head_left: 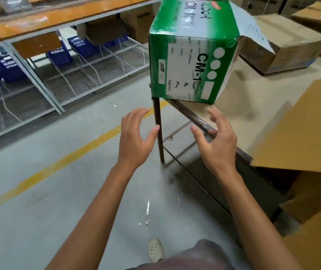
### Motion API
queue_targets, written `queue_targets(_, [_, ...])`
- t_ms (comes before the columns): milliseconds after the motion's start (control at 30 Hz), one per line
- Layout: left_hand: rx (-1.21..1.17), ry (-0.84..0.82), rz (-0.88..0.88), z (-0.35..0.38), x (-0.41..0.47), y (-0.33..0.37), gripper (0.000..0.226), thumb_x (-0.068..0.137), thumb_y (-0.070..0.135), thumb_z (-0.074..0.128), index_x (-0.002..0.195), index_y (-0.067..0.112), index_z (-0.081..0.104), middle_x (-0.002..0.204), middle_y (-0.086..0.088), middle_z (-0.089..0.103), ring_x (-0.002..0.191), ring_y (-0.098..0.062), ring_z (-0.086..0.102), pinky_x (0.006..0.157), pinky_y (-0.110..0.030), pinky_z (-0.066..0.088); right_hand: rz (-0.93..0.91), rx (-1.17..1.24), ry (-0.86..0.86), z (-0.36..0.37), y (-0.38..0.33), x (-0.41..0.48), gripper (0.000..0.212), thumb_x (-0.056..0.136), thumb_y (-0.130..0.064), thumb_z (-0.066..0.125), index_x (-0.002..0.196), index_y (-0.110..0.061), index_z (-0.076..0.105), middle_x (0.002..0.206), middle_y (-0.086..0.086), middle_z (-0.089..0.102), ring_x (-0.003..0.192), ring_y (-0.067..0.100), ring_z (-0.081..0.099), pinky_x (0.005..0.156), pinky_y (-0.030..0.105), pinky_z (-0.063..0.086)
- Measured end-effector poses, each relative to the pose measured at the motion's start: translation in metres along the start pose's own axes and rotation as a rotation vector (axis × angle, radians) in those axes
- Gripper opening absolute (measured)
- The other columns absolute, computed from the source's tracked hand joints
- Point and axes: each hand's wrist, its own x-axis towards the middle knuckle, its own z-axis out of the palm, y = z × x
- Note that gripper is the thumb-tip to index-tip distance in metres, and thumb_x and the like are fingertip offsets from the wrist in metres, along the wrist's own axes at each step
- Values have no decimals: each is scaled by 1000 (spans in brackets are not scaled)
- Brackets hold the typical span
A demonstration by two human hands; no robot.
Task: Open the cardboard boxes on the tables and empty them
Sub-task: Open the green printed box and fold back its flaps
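Note:
A green and white cardboard box (192, 53) marked "CM-1 Wonder Tape" stands on the near left corner of the table (253, 106), with one flap (253, 30) hanging open on its right side. My left hand (136, 137) hovers below the box, beside the table leg, with fingers spread and nothing in it. Off to its right, my right hand (216, 139) is also spread and holds nothing, just over the table's front edge. Neither hand touches the box.
Brown cardboard boxes (284, 45) lie at the back right of the table. A large brown cardboard sheet (301, 125) covers the table's right side, with more boxes below it. Metal shelving (78, 71) with blue baskets (58, 55) runs along the left. A yellow line crosses the concrete floor.

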Motion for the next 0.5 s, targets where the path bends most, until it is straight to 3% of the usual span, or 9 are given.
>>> queue_targets(67, [9, 3, 44, -2, 35, -12, 44, 93, 32, 64, 130, 10, 57, 130, -4, 59, 120, -22, 49, 103, -30, 40, 10, -8, 25, 16, -4, 27, 57, 91, -42, 68, 142, -22, 51, 150, 2, 49, 132, 20, 50, 99, 48, 53])
queue_targets(200, [19, -6, 104, 8, 100, -27, 45, 92, 30, 65, 131, 8, 57, 131, -6, 58, 123, -22, 48, 105, -10, 27, -13, -11, 77, 32, -5, 81, 56, 89, -38, 66, 140, -18, 53, 148, 4, 50, 132, 22, 50, 98, 50, 53])
queue_targets(300, [20, -44, 129, 24, 159, -37, 47, 93, 32, 63, 134, 12, 55, 135, -4, 56, 127, -18, 44, 103, -4, 22, -22, -28, 121, 43, -1, 129, 55, 88, -39, 66, 138, -18, 55, 145, 5, 53, 129, 23, 53, 95, 49, 54])
queue_targets(400, [22, -39, 181, 46, 221, -35, 46, 93, 34, 60, 134, 14, 54, 136, -3, 54, 127, -17, 43, 106, -20, 33, -61, -53, 177, 47, 5, 181, 53, 87, -36, 66, 135, -16, 57, 144, 7, 54, 124, 24, 56, 90, 44, 58])
queue_targets(500, [53, -46, 219, 67, 282, -27, 47, 92, 35, 59, 134, 16, 54, 136, -4, 53, 128, -18, 41, 106, -31, 37, -69, -150, 235, 42, 11, 235, 52, 88, -35, 66, 134, -13, 59, 143, 9, 55, 128, 24, 54, 100, 42, 52])
